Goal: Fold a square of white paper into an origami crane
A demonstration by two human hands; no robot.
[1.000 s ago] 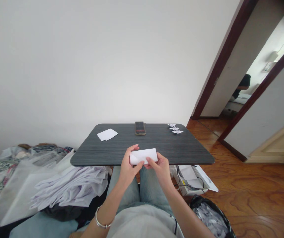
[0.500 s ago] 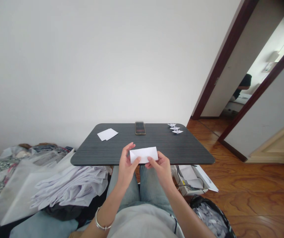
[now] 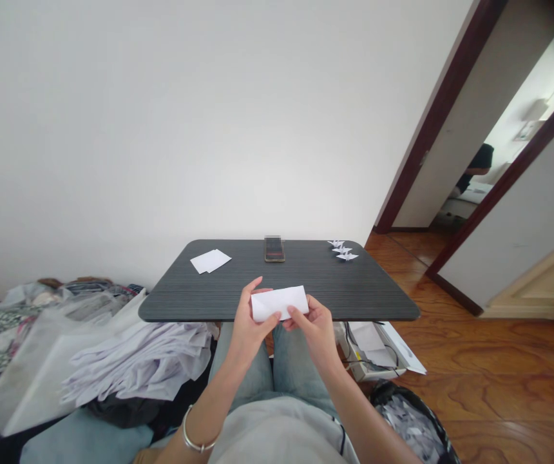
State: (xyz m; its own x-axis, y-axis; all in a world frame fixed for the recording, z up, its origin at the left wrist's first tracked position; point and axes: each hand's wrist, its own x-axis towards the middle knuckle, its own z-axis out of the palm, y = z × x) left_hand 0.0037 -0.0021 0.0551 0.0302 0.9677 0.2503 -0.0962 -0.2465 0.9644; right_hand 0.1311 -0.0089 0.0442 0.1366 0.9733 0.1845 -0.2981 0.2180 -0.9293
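Observation:
A folded strip of white paper (image 3: 277, 301) is held between both hands above the near edge of the dark table (image 3: 185, 299). My left hand (image 3: 249, 319) grips its left end, thumb on the front along the lower edge and index finger raised beyond it. On the right end, my right hand (image 3: 313, 320) pinches the strip, its thumb on the front and its fingers curled behind. The two thumbs lie close to each other at the lower edge. Fingers behind the paper are partly hidden.
Loose white sheets (image 3: 210, 260) lie at the table's left, a phone (image 3: 274, 249) at the back middle, and three paper cranes (image 3: 347, 256) at the right. Folded white cloth (image 3: 146, 364) is heaped on the left. Below right are a box with cables (image 3: 371, 351) and a black bag (image 3: 412, 422).
My left thumb has slid right along the paper's lower edge, towards the right thumb. The paper has shifted very slightly left; my right hand has barely moved.

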